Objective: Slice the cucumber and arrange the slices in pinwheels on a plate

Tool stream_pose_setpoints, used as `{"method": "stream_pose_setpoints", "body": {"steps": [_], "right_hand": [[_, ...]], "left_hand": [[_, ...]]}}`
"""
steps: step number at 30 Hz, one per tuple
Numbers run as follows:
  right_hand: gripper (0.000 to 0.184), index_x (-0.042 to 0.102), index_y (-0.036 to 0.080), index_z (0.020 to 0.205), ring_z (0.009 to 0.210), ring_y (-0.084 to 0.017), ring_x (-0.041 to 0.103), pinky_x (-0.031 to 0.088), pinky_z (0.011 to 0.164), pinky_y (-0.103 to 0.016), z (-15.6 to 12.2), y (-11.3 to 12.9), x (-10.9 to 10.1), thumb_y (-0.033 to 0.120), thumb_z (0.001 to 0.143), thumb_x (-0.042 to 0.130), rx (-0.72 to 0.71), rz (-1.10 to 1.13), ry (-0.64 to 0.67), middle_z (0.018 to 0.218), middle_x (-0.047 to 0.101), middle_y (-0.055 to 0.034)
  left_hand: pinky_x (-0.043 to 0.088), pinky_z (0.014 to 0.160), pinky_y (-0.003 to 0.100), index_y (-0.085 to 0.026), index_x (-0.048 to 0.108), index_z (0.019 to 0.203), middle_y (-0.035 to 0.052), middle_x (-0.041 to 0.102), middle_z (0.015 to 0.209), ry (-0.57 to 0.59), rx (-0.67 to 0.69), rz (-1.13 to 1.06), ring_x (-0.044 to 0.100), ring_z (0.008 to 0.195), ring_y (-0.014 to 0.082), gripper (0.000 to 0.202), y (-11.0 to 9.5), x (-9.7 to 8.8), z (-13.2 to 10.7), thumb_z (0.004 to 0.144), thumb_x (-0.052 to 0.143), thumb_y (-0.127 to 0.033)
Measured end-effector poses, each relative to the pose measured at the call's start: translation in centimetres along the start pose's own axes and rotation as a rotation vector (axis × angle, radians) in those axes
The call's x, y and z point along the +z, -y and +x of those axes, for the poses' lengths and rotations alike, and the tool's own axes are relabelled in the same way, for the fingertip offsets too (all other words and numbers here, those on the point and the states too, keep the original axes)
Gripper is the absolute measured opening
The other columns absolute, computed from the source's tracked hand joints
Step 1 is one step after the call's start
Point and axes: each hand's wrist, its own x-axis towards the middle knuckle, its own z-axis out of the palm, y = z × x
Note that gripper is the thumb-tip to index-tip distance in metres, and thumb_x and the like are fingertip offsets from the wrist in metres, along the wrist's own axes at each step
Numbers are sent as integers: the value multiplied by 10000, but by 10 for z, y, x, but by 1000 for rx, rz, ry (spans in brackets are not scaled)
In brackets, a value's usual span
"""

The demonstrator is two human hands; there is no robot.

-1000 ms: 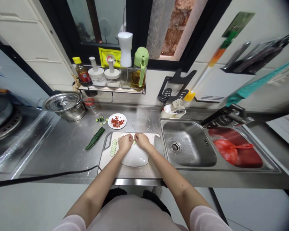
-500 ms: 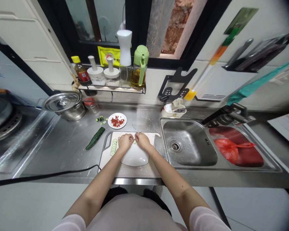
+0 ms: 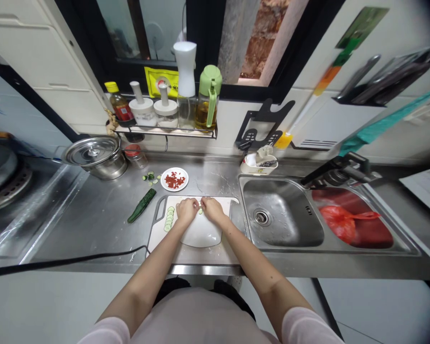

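Observation:
My left hand (image 3: 186,210) and my right hand (image 3: 211,209) meet over the far part of a pale cutting board (image 3: 165,239). Both are curled, their fingertips pinching a small green cucumber piece (image 3: 199,210) between them. A white plate (image 3: 202,233) lies on the board just below my hands. A row of cucumber slices (image 3: 169,219) is lined up on the board left of my left hand. A dark green cucumber half (image 3: 142,206) lies on the steel counter (image 3: 93,220) further left.
A small plate of red bits (image 3: 174,180) and cucumber scraps (image 3: 150,177) sit behind the board. A lidded steel pot (image 3: 95,157) stands at the left, a sink (image 3: 281,217) at the right, a red bag (image 3: 338,224) in the second basin. A black cable (image 3: 68,261) crosses the counter front.

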Motion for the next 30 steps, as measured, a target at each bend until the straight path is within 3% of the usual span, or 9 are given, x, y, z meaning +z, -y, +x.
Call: {"method": "stream_pose_setpoints", "body": {"steps": [17,30], "right_hand": [[183,604,205,1091,1065,-221,562,383,801,-285,-6,4,-5,245,947,499,144,-40,14,1133,648,-116],[179,611,202,1076,1043,-213,565,378,779,-277,-7,2,-4,282,937,532,144,-33,10,1119,654,-108]], "left_hand": [[395,861,338,-285,711,856,31,724,1003,21,-49,27,623,996,229,119,-1,3,9,786,653,-362],[391,859,343,-290,709,858,24,724,978,22,-49,20,626,987,231,115,0,3,10,775,652,-346]]}}
